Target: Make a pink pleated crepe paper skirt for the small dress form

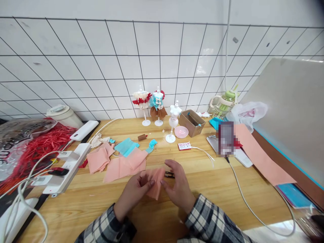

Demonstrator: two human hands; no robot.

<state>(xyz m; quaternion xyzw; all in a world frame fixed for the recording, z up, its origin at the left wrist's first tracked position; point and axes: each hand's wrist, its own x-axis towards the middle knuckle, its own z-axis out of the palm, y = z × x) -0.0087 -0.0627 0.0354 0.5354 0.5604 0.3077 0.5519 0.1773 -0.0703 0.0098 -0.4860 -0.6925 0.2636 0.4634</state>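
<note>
A small folded piece of thin peach fabric (157, 179) is pinched between the thumb and fingers of my left hand (135, 189). My right hand (178, 185) is at the fabric's right edge, its thumb close to the cloth and its fingers curved apart from the thumb. Black thread snips (169, 174) lie on the table beside it, partly covered by that hand. To the left are a larger peach sheet (121, 169), a blue fabric piece (127, 147) and a stack of peach squares (98, 160). A bare white mini dress form (174, 118) stands beyond my hands.
Two dressed mini forms (141, 101) stand at the wall, near a cardboard box (194, 126) and a pink bowl (181, 132). A white power strip (68, 168) with cables lies left. On the right are a phone-like device (226, 138), its cable and a long peach strip (265, 155).
</note>
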